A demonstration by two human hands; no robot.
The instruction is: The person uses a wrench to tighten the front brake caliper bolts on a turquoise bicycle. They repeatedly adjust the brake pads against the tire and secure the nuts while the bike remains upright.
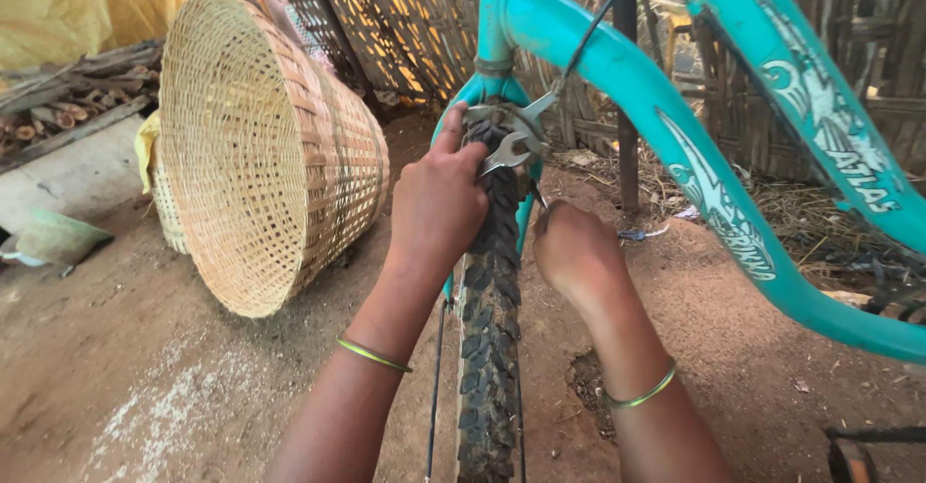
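A: At the far end of the tyre (490,281), what do the 2 hands have?

B: The left hand (436,203) is closed round a spanner (508,148); its open head sits up by the brake (502,117), just under the fork (497,83). The right hand (576,252) is curled on the right side of the tyre; something thin may be pinched in it, but I cannot tell what, or how tightly.

A: How would that spanner handle?

B: My guess: light, stiff steel, a bit slippery if greasy; best held along the shank, as the left hand has it, with the head free to seat on the nut.

A: And the tyre?

B: Knobbly rubber, firm; it gives a good brace for a wrist.

A: What else is about?

B: The teal frame (675,146) slopes from far left to near right; a cable (593,30) runs down to the brake; a big woven basket (260,155) lies on its side to the left on the dirt floor (145,367); a cane fence (405,30) stands far behind; each wrist has 1 green bangle (374,355).
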